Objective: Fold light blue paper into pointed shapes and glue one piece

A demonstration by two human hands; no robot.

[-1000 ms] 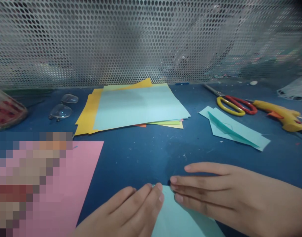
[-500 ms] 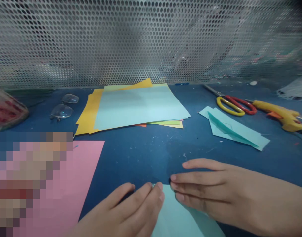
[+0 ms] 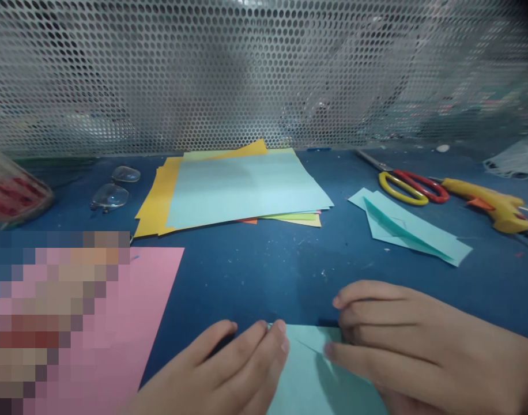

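A light teal paper [image 3: 309, 374] lies at the near edge of the blue table [image 3: 255, 265], with a fold line showing near its top. My left hand [image 3: 229, 369] rests flat on its left part, fingers stretched out and fingertips at the top edge. My right hand [image 3: 419, 346] lies on its right part, fingers slightly curled and pressed on the paper.
A stack of coloured sheets [image 3: 242, 187] lies at the middle back. A folded teal piece [image 3: 408, 230], scissors [image 3: 404, 183] and a yellow glue gun [image 3: 491, 202] sit to the right. Glasses [image 3: 112, 190] and a pink sheet [image 3: 151, 294] are at the left. Perforated metal mesh [image 3: 264, 69] closes the back.
My right hand has drawn back to the right along the teal paper, uncovering more of its top edge and a fold line. My left hand has stayed in place.
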